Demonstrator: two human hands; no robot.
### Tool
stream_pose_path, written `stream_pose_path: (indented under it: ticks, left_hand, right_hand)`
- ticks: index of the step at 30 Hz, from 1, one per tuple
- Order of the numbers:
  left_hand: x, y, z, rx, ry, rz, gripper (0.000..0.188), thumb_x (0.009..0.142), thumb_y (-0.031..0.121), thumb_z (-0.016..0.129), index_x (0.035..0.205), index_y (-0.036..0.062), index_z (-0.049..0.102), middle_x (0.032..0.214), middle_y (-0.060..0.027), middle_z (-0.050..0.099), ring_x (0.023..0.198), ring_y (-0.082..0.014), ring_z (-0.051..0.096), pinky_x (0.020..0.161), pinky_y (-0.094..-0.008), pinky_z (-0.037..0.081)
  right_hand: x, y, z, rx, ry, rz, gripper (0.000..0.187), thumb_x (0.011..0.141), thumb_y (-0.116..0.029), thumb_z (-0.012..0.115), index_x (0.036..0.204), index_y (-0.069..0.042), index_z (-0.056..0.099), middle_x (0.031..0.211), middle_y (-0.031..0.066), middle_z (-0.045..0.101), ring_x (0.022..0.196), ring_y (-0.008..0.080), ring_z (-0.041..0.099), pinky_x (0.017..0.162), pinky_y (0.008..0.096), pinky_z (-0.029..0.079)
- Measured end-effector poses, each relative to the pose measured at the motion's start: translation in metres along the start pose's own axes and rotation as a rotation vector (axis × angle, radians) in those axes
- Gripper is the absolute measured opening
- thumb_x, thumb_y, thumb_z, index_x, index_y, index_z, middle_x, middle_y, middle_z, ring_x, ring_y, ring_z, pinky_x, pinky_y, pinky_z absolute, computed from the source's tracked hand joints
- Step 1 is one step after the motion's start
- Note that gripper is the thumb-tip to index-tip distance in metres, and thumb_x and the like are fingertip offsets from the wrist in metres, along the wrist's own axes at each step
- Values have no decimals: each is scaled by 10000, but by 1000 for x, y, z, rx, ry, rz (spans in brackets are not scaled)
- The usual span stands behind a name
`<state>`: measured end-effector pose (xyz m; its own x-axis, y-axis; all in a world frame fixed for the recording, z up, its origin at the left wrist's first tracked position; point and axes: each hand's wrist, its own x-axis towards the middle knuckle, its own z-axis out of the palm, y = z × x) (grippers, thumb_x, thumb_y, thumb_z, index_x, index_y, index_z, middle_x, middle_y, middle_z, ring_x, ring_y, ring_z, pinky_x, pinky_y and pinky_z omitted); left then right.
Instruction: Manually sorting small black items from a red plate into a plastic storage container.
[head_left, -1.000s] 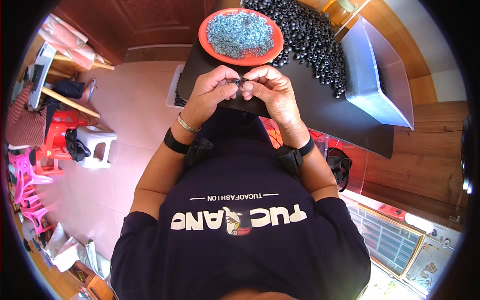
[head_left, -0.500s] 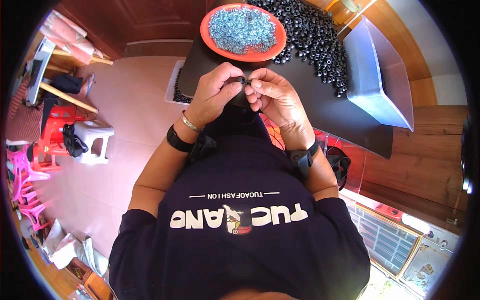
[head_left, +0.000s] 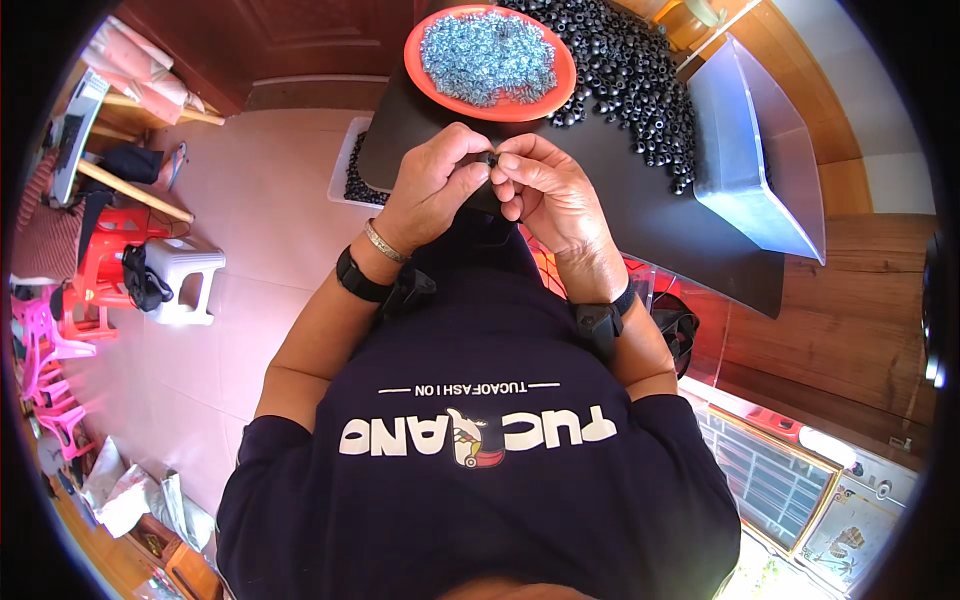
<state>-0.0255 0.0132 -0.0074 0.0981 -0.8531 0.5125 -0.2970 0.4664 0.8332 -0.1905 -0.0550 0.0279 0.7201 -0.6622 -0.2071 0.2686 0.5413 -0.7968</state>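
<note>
My left hand [head_left: 437, 188] pinches a small black round piece [head_left: 487, 159] between thumb and forefinger. Against its other side press the closed fingertips of my right hand [head_left: 556, 192]. Whatever those right fingers may hold is hidden or too small to make out. Just beyond my hands, an orange-red plate [head_left: 413, 66] carries a heap of small shiny silvery pieces [head_left: 485, 58] that look like tiny springs. Many more black pieces [head_left: 640, 105], some showing a hole, lie loose on the dark table [head_left: 690, 235] to the far right of the plate.
A translucent plastic bin [head_left: 745, 150] lies tipped at the table's right. Left of the table, a lower white container [head_left: 340, 165] holds black pieces. Red and white stools [head_left: 185, 262] stand on the floor at left, near another person's foot [head_left: 177, 165].
The black piece has turned between my fingers, so its hole no longer faces up at me. My right fingertips have closed in on it. Both hands stay in nearly the same place.
</note>
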Motion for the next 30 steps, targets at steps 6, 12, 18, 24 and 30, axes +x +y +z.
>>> stream_pose_path:
  ticks: [6,12,18,24,30]
  left_hand:
    - [1,-1,2,30,26,41,170,832,38,605,995,7,566,873,-94,557,720,-199,566,668,-300,469]
    - [5,3,1,75,41,133,157,813,17,616,968,7,588,1011,-95,545,794,-201,565,704,-305,476]
    - [8,2,-2,111,-6,210,150,804,57,640,942,5,615,1131,-124,542,1066,-276,525,873,-357,446]
    - [9,0,-2,89,-30,220,148,805,69,641,936,4,619,1209,-139,537,1211,-321,474,958,-388,415]
    - [8,-1,-1,112,-20,253,160,811,88,643,947,9,615,1207,-138,541,1206,-329,480,977,-412,408]
  right_hand:
    - [1,3,-3,-44,-7,-5,145,890,-108,652,983,-13,595,821,62,646,660,123,617,521,241,506]
    - [-2,-3,9,-105,10,29,304,924,-128,589,1175,32,528,993,89,623,831,141,643,668,264,562]
    - [-6,-9,8,-141,-78,-6,385,938,-131,564,1258,64,478,1046,105,615,897,154,656,795,275,567]
    - [-6,-11,5,-180,-97,17,369,918,-155,597,1217,47,520,1052,102,617,911,153,635,836,286,528]
    - [-2,-9,-1,-128,-147,68,383,929,-152,591,1238,54,495,1096,101,602,932,149,636,853,281,530]
